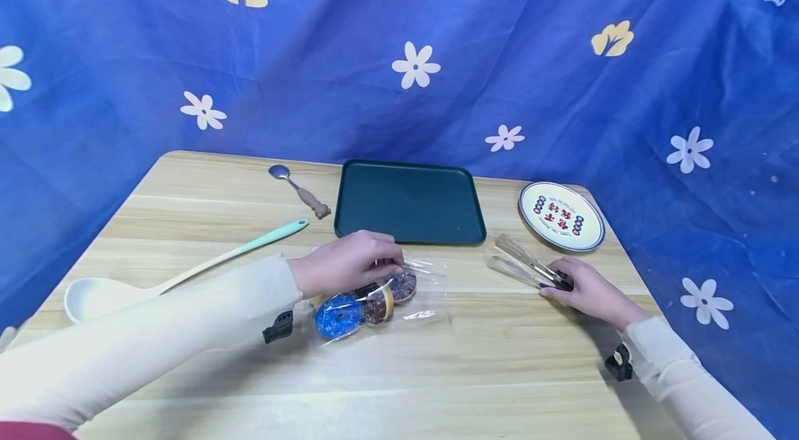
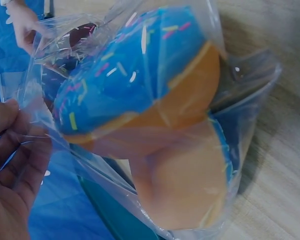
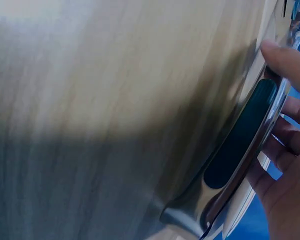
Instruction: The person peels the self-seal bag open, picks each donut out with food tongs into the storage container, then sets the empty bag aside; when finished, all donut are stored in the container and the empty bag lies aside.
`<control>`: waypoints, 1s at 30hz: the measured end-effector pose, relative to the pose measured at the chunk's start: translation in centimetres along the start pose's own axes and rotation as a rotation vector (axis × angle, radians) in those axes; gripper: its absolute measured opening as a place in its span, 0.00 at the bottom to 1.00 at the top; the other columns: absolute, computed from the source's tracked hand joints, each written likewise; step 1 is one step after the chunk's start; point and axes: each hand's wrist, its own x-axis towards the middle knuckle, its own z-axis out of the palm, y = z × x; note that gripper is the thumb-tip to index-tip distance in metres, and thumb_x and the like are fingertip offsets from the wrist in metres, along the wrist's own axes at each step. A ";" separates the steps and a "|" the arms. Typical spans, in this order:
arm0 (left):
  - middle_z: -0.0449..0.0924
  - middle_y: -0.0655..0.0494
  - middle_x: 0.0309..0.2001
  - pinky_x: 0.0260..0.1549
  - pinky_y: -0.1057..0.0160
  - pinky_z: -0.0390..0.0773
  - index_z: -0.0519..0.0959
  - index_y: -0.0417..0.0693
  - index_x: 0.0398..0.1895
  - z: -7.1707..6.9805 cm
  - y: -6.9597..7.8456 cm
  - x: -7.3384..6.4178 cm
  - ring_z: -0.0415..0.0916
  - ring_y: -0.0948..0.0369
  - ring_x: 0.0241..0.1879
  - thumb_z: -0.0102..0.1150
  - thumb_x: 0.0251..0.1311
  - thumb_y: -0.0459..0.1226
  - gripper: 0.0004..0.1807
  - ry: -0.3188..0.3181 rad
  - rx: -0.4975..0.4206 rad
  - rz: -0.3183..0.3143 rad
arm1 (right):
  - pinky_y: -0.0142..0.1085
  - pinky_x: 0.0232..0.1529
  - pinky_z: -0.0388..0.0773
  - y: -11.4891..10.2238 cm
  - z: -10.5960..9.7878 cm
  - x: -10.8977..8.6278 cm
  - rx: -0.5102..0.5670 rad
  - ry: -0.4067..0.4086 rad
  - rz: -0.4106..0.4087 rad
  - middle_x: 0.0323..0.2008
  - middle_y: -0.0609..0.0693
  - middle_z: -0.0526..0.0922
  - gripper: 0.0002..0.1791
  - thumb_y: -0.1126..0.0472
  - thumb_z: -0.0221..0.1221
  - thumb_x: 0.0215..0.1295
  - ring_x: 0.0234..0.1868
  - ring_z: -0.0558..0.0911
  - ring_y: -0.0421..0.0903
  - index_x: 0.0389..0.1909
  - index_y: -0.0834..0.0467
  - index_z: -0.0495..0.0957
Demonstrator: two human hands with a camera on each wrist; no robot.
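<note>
Currently, a clear bag (image 1: 426, 298) of doughnuts (image 1: 339, 316) is pinched between the left hand's (image 1: 349, 263) thumb and fingers, in front of the dark green tray (image 1: 408, 202) on the desk (image 1: 387, 384). Tongs (image 1: 523, 255) are gripped by the right hand (image 1: 583, 287), near the plate (image 1: 562, 216).

Doughnuts (image 1: 340, 316) partly hidden, count unclear

A clear bag (image 1: 431, 301) of donuts (image 1: 338, 316) is pinched by the left hand (image 1: 352, 263), and tongs (image 1: 523, 256) are gripped by the right hand (image 1: 589, 291), toward three o'clock from the bag. Around the bag, a dark green tray (image 1: 408, 204) is seen at twelve o'clock, a white plate (image 1: 562, 218) with red characters at two, a white ladle (image 1: 206, 266) with a mint-ended handle at nine, and a spoon (image 1: 306, 197) at eleven.
</note>
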 end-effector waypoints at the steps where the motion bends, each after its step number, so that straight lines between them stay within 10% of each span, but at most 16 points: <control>1: 0.86 0.61 0.40 0.40 0.68 0.83 0.88 0.49 0.43 0.0 0.0 0.0 0.80 0.70 0.38 0.63 0.73 0.36 0.05 0.001 -0.001 0.001 | 0.33 0.36 0.74 0.1 0.0 0.0 0.009 0.001 -0.010 0.38 0.48 0.84 0.16 0.55 0.73 0.63 0.37 0.76 0.37 0.45 0.59 0.83; 14: 0.86 0.61 0.41 0.41 0.68 0.83 0.87 0.48 0.45 0.3 -0.2 -0.1 0.81 0.69 0.39 0.63 0.73 0.36 0.05 0.021 0.001 0.003 | 0.38 0.51 0.85 -1.5 -1.0 0.0 0.074 0.038 -0.098 0.46 0.52 0.91 0.20 0.60 0.72 0.64 0.46 0.86 0.39 0.56 0.61 0.84; 30: 0.86 0.60 0.40 0.41 0.67 0.83 0.87 0.47 0.45 0.4 -0.1 -0.3 0.80 0.69 0.38 0.63 0.73 0.36 0.05 0.044 0.010 0.019 | 0.30 0.39 0.80 -7.4 -0.3 1.8 0.145 -0.122 -0.204 0.39 0.35 0.85 0.19 0.54 0.69 0.68 0.37 0.79 0.29 0.56 0.56 0.86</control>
